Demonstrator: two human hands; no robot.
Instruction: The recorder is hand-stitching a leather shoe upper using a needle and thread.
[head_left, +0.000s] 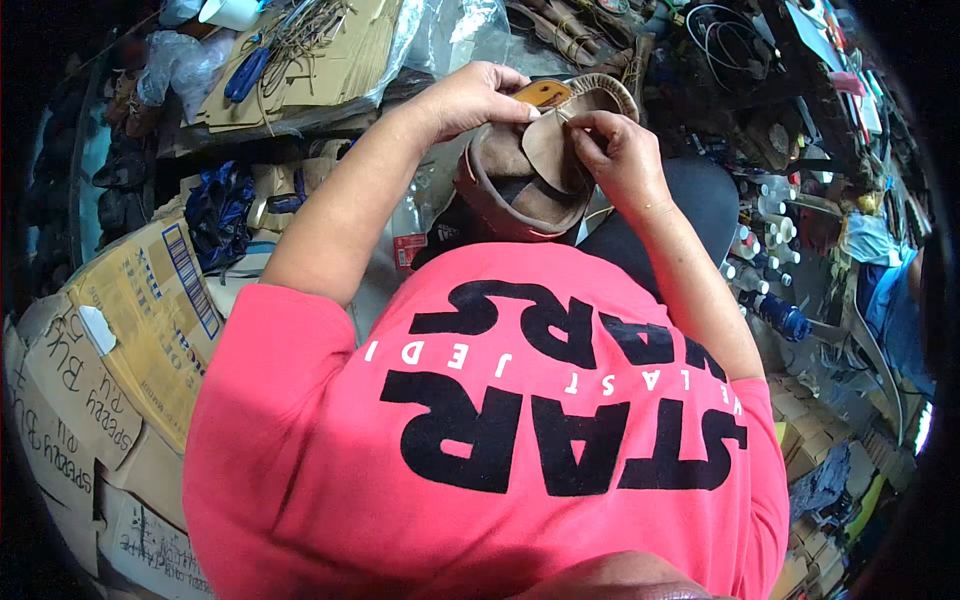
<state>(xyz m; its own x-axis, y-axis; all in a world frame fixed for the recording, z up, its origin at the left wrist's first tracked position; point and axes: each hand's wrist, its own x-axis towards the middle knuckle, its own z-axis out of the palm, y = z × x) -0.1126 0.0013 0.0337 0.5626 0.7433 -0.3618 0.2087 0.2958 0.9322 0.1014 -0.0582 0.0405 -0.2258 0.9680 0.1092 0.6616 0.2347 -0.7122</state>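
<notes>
A brown leather shoe [508, 205] rests over my lap at the top middle, its opening facing up. My left hand [482, 98] is closed on the shoe's left side, thumb pressed on the leather. Beside that thumb shows a yellow-orange piece [545, 94] with dark spots; its kind I cannot make out. The shoe's lighter brown tongue [553, 150] stands up between my two hands. At the tongue's right edge my right hand [622, 158] is closed in a pinch, and what sits between its fingertips is too small to tell.
Flat cardboard sheets [330, 70] carry a blue-handled tool [248, 75] at the upper left. Cardboard boxes [140, 310] stand at the left. A black rounded seat [690, 205] is right of the shoe. Several small bottles [770, 235] crowd the right side, near a dark blue bottle [782, 316].
</notes>
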